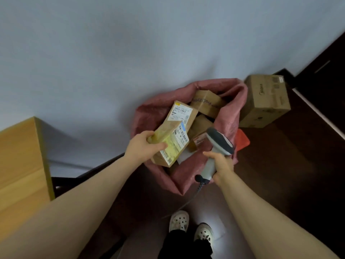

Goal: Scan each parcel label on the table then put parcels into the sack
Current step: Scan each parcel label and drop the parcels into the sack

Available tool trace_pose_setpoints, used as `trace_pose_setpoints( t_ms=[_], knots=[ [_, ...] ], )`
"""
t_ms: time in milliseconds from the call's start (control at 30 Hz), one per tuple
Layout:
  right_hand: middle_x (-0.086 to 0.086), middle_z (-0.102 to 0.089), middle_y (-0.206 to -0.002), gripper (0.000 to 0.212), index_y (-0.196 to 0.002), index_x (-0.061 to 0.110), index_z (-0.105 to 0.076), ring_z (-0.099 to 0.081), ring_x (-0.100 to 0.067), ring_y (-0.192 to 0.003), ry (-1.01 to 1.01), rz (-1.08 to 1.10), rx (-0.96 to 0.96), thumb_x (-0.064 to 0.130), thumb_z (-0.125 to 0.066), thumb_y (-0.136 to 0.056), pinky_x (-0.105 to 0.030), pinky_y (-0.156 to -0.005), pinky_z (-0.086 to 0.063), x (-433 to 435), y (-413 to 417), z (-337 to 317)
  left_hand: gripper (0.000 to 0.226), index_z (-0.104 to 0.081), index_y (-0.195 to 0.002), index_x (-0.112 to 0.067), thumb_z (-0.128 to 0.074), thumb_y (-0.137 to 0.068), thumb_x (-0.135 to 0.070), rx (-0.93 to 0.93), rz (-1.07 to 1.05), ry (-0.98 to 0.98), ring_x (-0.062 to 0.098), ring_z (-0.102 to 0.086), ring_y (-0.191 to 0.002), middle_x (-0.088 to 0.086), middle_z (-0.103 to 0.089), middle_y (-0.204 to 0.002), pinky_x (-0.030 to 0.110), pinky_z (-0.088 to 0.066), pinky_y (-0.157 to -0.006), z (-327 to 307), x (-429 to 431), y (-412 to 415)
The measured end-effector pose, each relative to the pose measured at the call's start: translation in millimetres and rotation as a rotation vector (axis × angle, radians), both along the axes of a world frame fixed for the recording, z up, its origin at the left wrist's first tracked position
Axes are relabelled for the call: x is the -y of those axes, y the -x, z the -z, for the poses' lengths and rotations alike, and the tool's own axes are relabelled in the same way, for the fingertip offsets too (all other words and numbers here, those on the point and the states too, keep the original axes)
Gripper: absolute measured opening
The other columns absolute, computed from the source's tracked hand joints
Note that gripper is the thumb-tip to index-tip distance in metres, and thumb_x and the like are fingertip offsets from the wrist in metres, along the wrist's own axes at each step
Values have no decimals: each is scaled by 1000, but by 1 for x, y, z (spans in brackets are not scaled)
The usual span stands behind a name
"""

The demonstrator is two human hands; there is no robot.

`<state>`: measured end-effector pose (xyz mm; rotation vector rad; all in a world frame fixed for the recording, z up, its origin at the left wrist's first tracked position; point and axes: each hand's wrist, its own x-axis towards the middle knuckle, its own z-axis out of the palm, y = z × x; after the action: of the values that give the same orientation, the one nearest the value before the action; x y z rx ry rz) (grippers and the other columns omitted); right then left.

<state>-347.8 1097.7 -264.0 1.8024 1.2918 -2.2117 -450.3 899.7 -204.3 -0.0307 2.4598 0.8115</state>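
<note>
left grip (145,147) is clasping a small labelled cardboard parcel (168,146) by its left end, holding it over the pink sack (149,116) mouth; right grip (223,165) is clenching the barcode scanner (220,142) handle just right of it; more parcels (205,103) are lying inside

Dark wooden floor (280,184), bearing:
- one pink sack (231,109), standing open against the wall
- one large cardboard box (267,101) just to its right
- one orange scrap (242,140) touching the sack
- two white clogs (179,221), worn

Light wooden table (20,157) at left.
</note>
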Motion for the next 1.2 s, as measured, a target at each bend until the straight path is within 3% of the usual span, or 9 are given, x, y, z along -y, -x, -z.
trace_pose_setpoints(
  t_ms=[100,167,367,467,533,667,767,933,1200],
  knots=[
    [-9,-64,-82,30,-93,4,-63,-61,-25,-75,-20,99,-49,-13,-72,-71,-42,-74,-51,0,-39,-36,65,-59,-129,-16,-77,-73,-42,-15,90,-11,18,-57,-113,3,-58,-121,22,-39,-84,-10,-19,-11],
    [-8,-66,-82,28,-88,5,-66,-63,-22,-74,-44,147,-114,-18,-68,-72,-41,-75,-51,-3,-61,-60,59,-63,-124,-16,-77,-73,-41,-20,146,-31,15,-54,-111,2,-54,-115,22,-39,-87,-14,-37,-16],
    [-9,-68,-86,32,-96,2,-67,-62,-21,-76,-108,183,-109,-16,-70,-70,-32,-61,-47,-23,-91,-84,61,-55,-133,-17,-71,-81,-44,99,400,-42,19,-49,-120,6,-47,-133,23,-36,-94,10,-98,-29],
    [-11,-68,-91,36,-101,2,-65,-63,-23,-79,-126,181,-125,-17,-70,-71,-33,-61,-47,-31,-93,-81,58,-45,-142,-17,-62,-91,-37,117,532,28,26,-26,-141,12,-27,-151,25,-19,-112,32,-120,-38],
    [-13,-69,-96,41,-106,2,-65,-64,-23,-81,-132,173,-127,-18,-70,-70,-33,-63,-48,-34,-93,-75,56,-43,-143,-23,-59,-92,-36,99,592,106,32,-27,-138,15,-34,-148,31,-19,-115,48,-126,-43],
    [-17,-68,-105,51,-115,-2,-61,-65,-25,-85,-91,191,-66,-13,-75,-68,-33,-63,-49,-35,-92,-60,48,-45,-142,-15,-53,-94,-20,158,598,117,33,-45,-128,19,-50,-138,34,-37,-104,56,-122,-51],
    [-15,-69,-99,46,-110,-2,-63,-64,-24,-81,-78,170,-22,-9,-77,-67,-32,-62,-49,-35,-90,-57,49,-46,-142,-14,-49,-94,-18,158,561,136,30,-46,-128,16,-50,-140,33,-38,-104,57,-111,-50],
    [-9,-61,-80,24,-82,8,-60,-58,-24,-73,-98,112,41,-6,-77,-70,-40,-73,-48,-32,-87,-60,50,-44,-143,-14,-50,-94,-19,173,509,141,29,-51,-123,12,-53,-136,34,-42,-100,49,-99,-48],
    [-9,-59,-83,29,-84,10,-55,-56,-25,-75,-112,130,75,-6,-76,-71,-49,-83,-51,-13,-96,-74,46,-45,-139,-8,-52,-94,-16,142,490,129,28,-51,-122,14,-54,-134,32,-41,-99,24,-75,-54]
  ],
)
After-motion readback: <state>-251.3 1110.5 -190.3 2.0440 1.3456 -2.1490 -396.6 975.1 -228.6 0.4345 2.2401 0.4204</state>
